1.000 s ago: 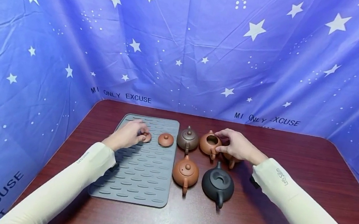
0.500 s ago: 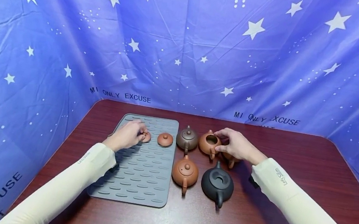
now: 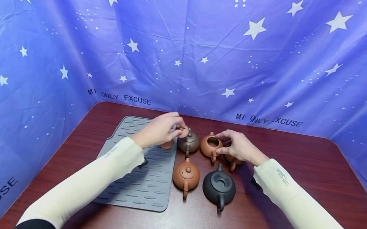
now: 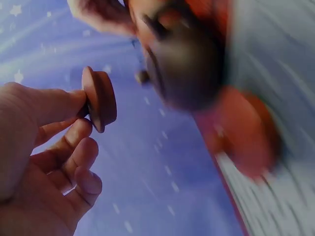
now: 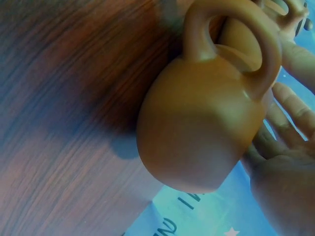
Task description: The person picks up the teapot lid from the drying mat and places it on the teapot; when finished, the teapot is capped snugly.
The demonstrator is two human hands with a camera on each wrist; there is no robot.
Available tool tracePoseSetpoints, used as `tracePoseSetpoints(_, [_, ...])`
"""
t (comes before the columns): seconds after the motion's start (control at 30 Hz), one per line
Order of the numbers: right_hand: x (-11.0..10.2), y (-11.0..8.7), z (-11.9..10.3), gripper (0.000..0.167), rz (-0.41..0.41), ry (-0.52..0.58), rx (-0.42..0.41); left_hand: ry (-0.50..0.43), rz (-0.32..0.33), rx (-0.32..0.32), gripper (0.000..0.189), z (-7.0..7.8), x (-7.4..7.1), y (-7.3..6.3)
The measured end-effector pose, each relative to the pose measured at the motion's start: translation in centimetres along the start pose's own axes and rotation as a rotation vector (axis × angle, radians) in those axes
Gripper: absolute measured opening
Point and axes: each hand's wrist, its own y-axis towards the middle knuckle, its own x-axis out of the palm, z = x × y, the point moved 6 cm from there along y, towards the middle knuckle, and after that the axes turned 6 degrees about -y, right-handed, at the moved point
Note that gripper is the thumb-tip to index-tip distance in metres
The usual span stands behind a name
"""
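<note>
My left hand (image 3: 164, 127) pinches a small reddish-brown teapot lid (image 4: 101, 98) by its knob between thumb and fingertips, raised near the dark brown teapot (image 3: 188, 146). Below that hand, a second orange lid (image 3: 166, 144) lies on the grey mat (image 3: 145, 187), partly covered. My right hand (image 3: 240, 146) holds the lidless orange teapot (image 3: 205, 147) from its right side, thumb by the handle and fingers at the far rim. Its round opening faces up. Under the right palm, another orange teapot (image 5: 197, 123) is partly hidden in the head view.
An orange teapot (image 3: 186, 177) with its lid on stands near the mat's right edge. Beside it sits a black teapot (image 3: 219, 188), handle toward me. Dark red wooden table (image 3: 290, 153) extends to the right, and a blue star-patterned cloth (image 3: 186, 44) hangs behind.
My left hand has lifted the lid off the mat and carried it right, over the second lid to the dark brown teapot. The right hand stays on the lidless teapot.
</note>
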Motion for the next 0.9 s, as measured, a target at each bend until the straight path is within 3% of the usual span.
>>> tracePoseSetpoints(0.2, [0.3, 0.4, -0.1, 0.048, -0.008, 0.019, 0.008, 0.050, -0.122, 0.074, 0.010, 3.5, 2.7, 4.0])
tracePoseSetpoints(0.43, [0.3, 0.4, 0.0, 0.047, -0.013, 0.006, 0.029, 0.139, -0.255, 0.078, 0.009, 4.7, 5.8, 7.0])
tracePoseSetpoints(0.73, [0.0, 0.4, 0.4, 0.055, -0.027, 0.016, 0.049, 0.130, -0.335, 0.051, 0.010, 5.0, 7.9, 8.4])
tracePoseSetpoints(0.9, [-0.1, 0.5, 0.2, 0.044, -0.012, 0.009, 0.028, 0.142, -0.344, 0.054, 0.011, 4.9, 8.5, 8.4])
